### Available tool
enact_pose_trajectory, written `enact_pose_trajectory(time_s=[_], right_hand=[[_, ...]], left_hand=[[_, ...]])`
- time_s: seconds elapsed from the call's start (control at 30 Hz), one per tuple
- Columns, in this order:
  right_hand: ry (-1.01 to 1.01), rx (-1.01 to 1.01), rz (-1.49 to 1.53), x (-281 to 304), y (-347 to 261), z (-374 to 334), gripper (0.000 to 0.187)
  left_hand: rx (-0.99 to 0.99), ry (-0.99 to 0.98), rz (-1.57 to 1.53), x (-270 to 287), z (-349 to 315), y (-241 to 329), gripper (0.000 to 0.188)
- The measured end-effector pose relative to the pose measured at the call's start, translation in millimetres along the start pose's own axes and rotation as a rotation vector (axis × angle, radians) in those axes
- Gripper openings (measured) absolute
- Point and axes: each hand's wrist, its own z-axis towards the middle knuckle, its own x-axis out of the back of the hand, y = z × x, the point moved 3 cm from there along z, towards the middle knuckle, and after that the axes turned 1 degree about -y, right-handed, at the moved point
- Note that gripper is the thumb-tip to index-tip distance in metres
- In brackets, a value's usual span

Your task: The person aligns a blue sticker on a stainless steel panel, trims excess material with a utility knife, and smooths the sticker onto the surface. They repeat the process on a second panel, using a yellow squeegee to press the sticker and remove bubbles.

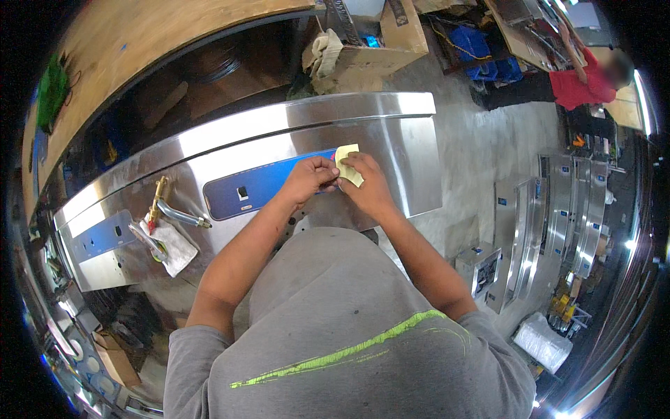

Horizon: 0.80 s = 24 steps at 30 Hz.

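Observation:
A long blue label panel (pixel 259 188) with a small square cut-out lies along the front of a stainless steel appliance body (pixel 408 160). At the panel's right end my right hand (pixel 366 187) is closed on a small pale yellow sheet (pixel 347 151), perhaps paper. My left hand (pixel 307 183) is closed in a pinch beside the sheet's left edge, its fingertips almost meeting those of my right hand. What the left fingertips hold is too small to make out.
Left on the steel lie a brass valve fitting with a hose (pixel 159 199) and a white cloth (pixel 178 248). A cardboard box (pixel 380 61) stands beyond, near a wooden bench (pixel 160 31). Steel units (pixel 513 237) stand on the right; a person in red (pixel 576 87) works at far right.

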Motion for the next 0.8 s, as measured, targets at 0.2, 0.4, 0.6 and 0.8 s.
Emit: enact_pose_trajectory(time_s=[0.2,0.4,0.6,0.8], right_hand=[[0.002,-0.014,0.094,1.1,2.6,-0.1,0.037],[-0.004,0.005,0.095,0.2,5.6,0.8,0.03],[0.057,0.039,0.124,9.1,-14.2,5.8,0.024],[-0.019,0.174,0.143,41.0,-76.9,-5.4,0.028]], left_hand=[[0.035,0.047,-0.042,-6.0,-4.7,1.4,0.019],[0.008,0.082,-0.046,-7.9,-3.4,6.8,0.024],[-0.036,0.071,0.027,-18.4,-18.9,24.2,0.02],[-0.168,0.009,0.142,-34.1,-72.0,65.8,0.012]])
